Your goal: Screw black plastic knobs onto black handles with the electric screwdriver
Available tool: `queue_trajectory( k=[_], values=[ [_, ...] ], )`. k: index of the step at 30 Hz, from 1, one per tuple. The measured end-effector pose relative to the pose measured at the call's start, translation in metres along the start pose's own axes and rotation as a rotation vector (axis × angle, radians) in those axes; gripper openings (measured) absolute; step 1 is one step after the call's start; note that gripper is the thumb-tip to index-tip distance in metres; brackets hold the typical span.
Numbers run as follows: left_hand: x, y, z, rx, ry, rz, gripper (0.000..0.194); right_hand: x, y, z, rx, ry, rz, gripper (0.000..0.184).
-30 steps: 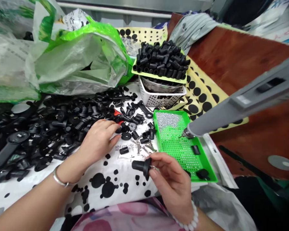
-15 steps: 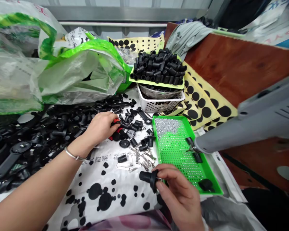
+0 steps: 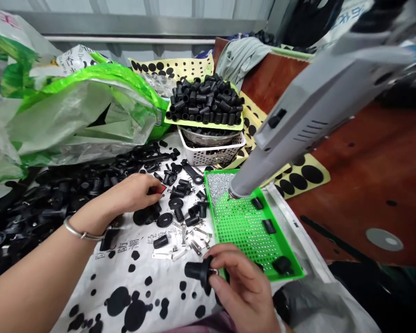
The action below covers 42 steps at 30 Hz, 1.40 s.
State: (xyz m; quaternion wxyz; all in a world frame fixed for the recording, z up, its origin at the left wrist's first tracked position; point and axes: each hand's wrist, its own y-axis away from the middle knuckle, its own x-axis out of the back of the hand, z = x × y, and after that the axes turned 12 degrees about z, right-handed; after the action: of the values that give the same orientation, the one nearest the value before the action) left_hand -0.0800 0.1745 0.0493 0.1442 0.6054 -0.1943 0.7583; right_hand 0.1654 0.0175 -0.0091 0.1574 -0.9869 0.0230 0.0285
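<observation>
My right hand [image 3: 244, 289] pinches a black flanged plastic socket [image 3: 194, 269] between thumb and fingers, its cylinder pointing left and a thin metal tab at the fingertips. My left hand [image 3: 138, 194] reaches over the black parts, fingers bent together around something mostly hidden; a bit of red [image 3: 162, 188] shows at the fingertips. Between the hands lie loose black sockets [image 3: 197, 213] and flat silver metal strips [image 3: 194, 241]. A grey electric screwdriver [image 3: 280, 125] slants down with its tip over the green tray [image 3: 296, 259], apart from both hands. Small silver screws [image 3: 222, 183] lie in the tray's far end.
A pile of black plastic parts [image 3: 48, 208] covers the left side. Behind it sits a green and white plastic bag [image 3: 86, 120]. Black tubes [image 3: 206, 99] are heaped above a white basket [image 3: 208, 157]. A brown board [image 3: 360, 185] stands at the right.
The view has shifted to the right. The screwdriver has swung to a steeper slant, its tip now nearer the screws. My right hand keeps the socket; my left stays among the parts.
</observation>
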Motion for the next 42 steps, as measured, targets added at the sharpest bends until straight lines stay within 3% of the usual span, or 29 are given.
queue_trajectory(
  k=[4, 8, 11, 14, 20, 25, 27, 29, 31, 34, 37, 42],
  values=[
    [-0.012, -0.033, 0.024, -0.071, 0.019, 0.059, 0.029, -0.001, -0.001, 0.000, 0.025, -0.011, -0.006, 0.024],
    [-0.037, -0.073, 0.048, -0.126, 0.065, 0.025, 0.023, 0.001, -0.002, 0.002, 0.025, -0.026, -0.022, 0.022],
    [-0.048, -0.091, 0.053, -0.118, 0.090, -0.020, 0.022, 0.003, -0.002, 0.002, 0.020, -0.041, -0.032, 0.021],
    [-0.051, -0.090, 0.049, -0.104, 0.111, -0.028, 0.028, 0.004, -0.002, 0.002, 0.034, -0.035, -0.026, 0.020],
    [-0.046, -0.055, 0.035, -0.039, 0.190, 0.113, 0.019, 0.003, 0.001, 0.001, 0.055, -0.018, -0.018, 0.023],
    [-0.027, -0.007, 0.028, 0.066, 0.374, 0.354, 0.039, 0.001, 0.001, -0.001, 0.006, -0.052, 0.020, 0.019],
    [-0.019, 0.014, 0.031, 0.219, 0.624, 0.487, 0.040, 0.001, -0.002, -0.003, -0.019, -0.052, 0.043, 0.016],
    [-0.013, 0.033, 0.037, 0.435, 1.092, 0.570, 0.036, -0.001, -0.005, -0.005, -0.034, -0.053, 0.061, 0.014],
    [-0.009, 0.049, 0.046, 0.651, 1.555, 0.523, 0.034, -0.004, -0.009, -0.008, -0.029, -0.050, 0.072, 0.013],
    [-0.010, 0.067, 0.063, 0.883, 1.856, 0.298, 0.038, -0.011, -0.017, -0.013, 0.004, -0.046, 0.088, 0.012],
    [-0.015, 0.078, 0.079, 0.983, 1.943, 0.139, 0.035, -0.022, -0.023, -0.018, 0.065, -0.025, 0.112, 0.014],
    [-0.025, 0.086, 0.097, 0.934, 1.844, 0.116, 0.029, -0.035, -0.029, -0.022, 0.281, 0.129, 0.101, 0.016]
  ],
)
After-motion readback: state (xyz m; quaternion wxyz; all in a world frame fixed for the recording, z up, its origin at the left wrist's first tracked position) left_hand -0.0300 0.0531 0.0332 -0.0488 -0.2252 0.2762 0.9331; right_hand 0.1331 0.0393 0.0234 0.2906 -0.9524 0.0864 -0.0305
